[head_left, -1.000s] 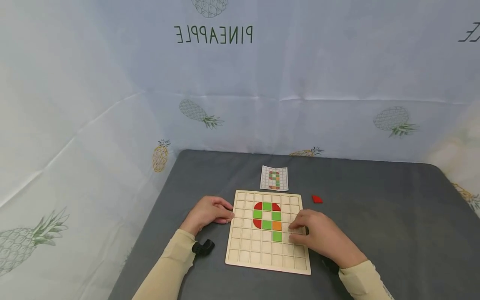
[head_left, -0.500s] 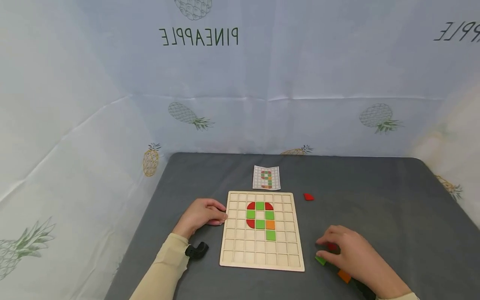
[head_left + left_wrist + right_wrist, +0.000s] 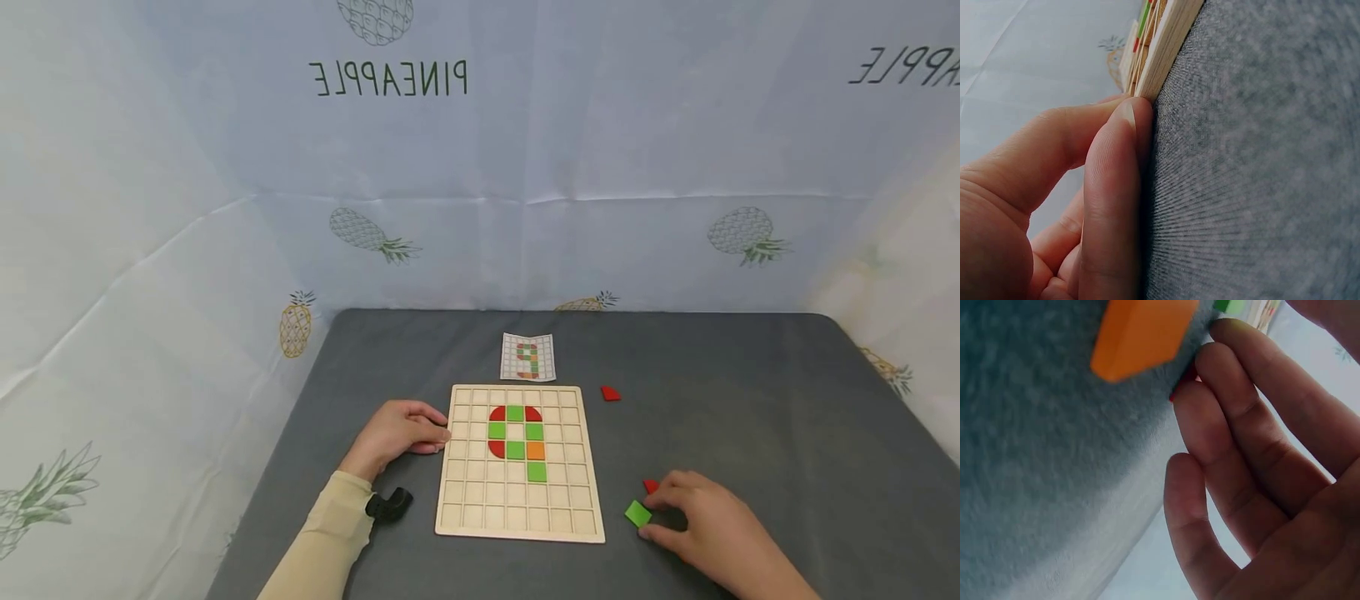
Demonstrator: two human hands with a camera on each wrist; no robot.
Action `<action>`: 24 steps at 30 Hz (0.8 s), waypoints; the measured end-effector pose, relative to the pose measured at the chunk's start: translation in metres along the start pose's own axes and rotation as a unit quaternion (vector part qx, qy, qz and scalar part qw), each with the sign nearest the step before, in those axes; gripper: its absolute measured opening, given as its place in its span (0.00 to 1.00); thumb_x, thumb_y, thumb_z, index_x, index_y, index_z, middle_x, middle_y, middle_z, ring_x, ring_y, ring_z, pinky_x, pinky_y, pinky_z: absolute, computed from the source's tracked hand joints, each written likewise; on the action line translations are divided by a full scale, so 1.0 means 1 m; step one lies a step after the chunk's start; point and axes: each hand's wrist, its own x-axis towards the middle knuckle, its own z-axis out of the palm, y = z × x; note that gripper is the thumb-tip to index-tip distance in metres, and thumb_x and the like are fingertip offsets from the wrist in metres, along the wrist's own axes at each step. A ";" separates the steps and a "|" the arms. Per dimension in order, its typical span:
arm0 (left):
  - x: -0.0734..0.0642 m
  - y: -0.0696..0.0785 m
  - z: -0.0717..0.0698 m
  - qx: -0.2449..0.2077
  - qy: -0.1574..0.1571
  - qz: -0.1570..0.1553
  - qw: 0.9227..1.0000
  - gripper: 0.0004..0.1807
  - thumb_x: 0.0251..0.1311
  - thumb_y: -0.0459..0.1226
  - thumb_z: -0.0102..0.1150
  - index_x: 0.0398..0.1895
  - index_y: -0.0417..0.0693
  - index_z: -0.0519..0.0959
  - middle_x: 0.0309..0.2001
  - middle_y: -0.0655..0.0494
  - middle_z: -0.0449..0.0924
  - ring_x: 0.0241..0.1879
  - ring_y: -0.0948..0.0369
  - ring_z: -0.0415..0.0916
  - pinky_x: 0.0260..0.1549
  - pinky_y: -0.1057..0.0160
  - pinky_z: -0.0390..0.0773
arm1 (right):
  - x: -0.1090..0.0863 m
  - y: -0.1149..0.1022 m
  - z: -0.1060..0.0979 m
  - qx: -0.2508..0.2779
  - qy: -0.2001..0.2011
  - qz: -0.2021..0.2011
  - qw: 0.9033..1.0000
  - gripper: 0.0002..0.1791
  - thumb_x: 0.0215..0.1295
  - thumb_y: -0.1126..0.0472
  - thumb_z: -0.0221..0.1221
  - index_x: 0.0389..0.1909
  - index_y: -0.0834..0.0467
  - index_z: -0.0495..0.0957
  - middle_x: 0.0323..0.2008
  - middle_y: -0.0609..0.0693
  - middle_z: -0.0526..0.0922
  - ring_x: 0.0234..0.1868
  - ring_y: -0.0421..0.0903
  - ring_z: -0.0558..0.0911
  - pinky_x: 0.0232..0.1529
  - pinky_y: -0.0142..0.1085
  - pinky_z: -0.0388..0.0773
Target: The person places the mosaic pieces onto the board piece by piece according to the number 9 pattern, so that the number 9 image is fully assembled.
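A pale wooden grid board [image 3: 463, 495] lies on the dark table, with red quarter-round, green square and orange square tiles set in its upper middle cells. My left hand [image 3: 397, 433] grips the board's left edge; in the left wrist view its thumb and index fingertips meet at the wooden rim [image 3: 1169, 47]. To the right of the board, my right hand [image 3: 705, 517] pinches a loose green square tile [image 3: 638, 514] between thumb and index finger. A red tile [image 3: 651, 486] sits just beyond those fingertips. The right wrist view shows an orange tile [image 3: 1144, 337] near the fingers, hidden from the head view.
A small card [image 3: 527, 358] printed with a coloured grid pattern lies behind the board. Another red quarter-round tile [image 3: 611, 393] rests right of the board's far corner. A patterned curtain [image 3: 480, 150] stands behind the grey table [image 3: 720, 375].
My right hand has left the board's right side and moved right to the loose tiles, where it now pinches the green one. The left hand stays at the board's edge. The head view has shifted slightly.
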 end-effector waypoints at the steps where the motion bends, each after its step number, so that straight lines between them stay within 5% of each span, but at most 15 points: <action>1: 0.000 0.000 0.000 -0.001 0.000 0.000 1.000 0.16 0.55 0.37 0.83 0.45 0.42 0.90 0.35 0.51 0.93 0.32 0.61 0.90 0.37 0.63 0.92 | 0.000 0.000 0.001 0.000 -0.001 0.002 1.000 0.14 0.50 0.43 0.83 0.36 0.34 0.89 0.34 0.29 0.75 0.35 0.27 0.71 0.36 0.31 0.78; 16: -0.001 -0.002 -0.001 -0.009 -0.005 0.005 1.000 0.17 0.55 0.37 0.83 0.46 0.41 0.89 0.36 0.51 0.93 0.33 0.62 0.91 0.38 0.62 0.92 | 0.009 -0.004 0.003 -0.018 0.023 -0.034 0.999 0.15 0.51 0.49 0.83 0.35 0.32 0.88 0.37 0.25 0.78 0.40 0.29 0.79 0.41 0.34 0.84; 24: 0.000 -0.002 0.000 -0.008 -0.007 0.009 1.000 0.17 0.55 0.37 0.83 0.46 0.42 0.89 0.35 0.51 0.93 0.33 0.62 0.91 0.38 0.63 0.92 | 0.025 -0.018 -0.005 -0.019 0.005 -0.041 0.999 0.14 0.52 0.49 0.83 0.36 0.34 0.89 0.34 0.27 0.78 0.35 0.27 0.73 0.35 0.31 0.78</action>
